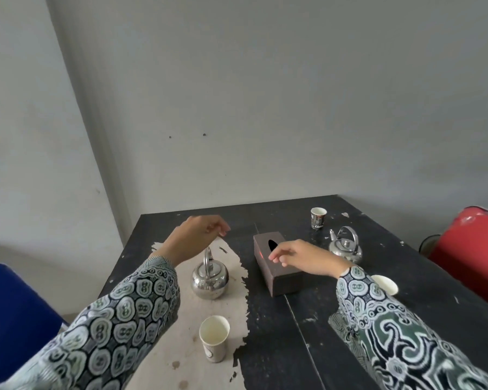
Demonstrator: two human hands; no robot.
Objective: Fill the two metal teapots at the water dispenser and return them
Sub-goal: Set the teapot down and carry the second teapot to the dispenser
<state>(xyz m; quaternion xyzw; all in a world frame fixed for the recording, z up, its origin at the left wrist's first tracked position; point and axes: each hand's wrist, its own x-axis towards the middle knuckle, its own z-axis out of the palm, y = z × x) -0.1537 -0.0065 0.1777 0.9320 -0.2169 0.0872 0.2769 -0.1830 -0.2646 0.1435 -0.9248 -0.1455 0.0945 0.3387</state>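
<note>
While both hands are off the pots, nothing is secured. Left hand [199, 239] hovers above the near teapot [210, 280], fingers loosely curled, clamped on nothing, above the upright bail handle. Right hand [296, 256] hangs over the tissue box [276, 263], fingers apart, empty. Far teapot [346, 246] sits beyond the right wrist, handle up, near the far paper cup [318, 217]. Both pots stand upright on the worktop [350, 347]; no dispenser in view.

Risks, as I judge them:
- Bail handles probably pivot, so a one-sided grab could swing the pot and loosen the lid.
- Right arm reaching for the far teapot passes over the tissue box and just beside the white cup [385, 284] under the sleeve; a loose sleeve could knock that cup over.
- Near cup [214, 342] stands in front of the near teapot, under the left forearm; dragging the pot back low would hit it.

Blue chair [14, 319] left, red chair [473, 249] right crowd the exit from the worktop.
</note>
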